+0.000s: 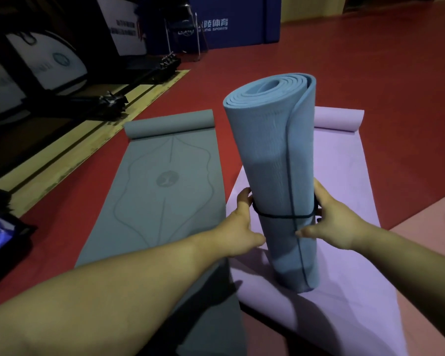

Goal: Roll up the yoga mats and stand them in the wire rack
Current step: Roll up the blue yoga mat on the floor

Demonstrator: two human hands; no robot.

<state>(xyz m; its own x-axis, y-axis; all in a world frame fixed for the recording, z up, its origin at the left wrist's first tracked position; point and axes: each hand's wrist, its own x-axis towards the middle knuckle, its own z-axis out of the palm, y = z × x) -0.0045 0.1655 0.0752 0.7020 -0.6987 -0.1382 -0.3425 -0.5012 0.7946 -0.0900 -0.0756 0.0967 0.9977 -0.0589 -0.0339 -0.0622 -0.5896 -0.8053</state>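
Left hand [239, 222] & right hand [329, 222] grip rolled blue mat [272, 163] btwn them, fingers curled round it at black cord [280, 215]; roll upright on purple mat [344, 176].

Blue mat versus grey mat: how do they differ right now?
The blue mat is fully rolled; the grey mat is spread out, only its far end curled. The blue mat stands upright on the lilac mat; the grey mat lies flat on the red floor. A dark cord binds the blue mat, and the left hand and right hand grip it; the grey mat is untied and untouched. Both are yoga mats.
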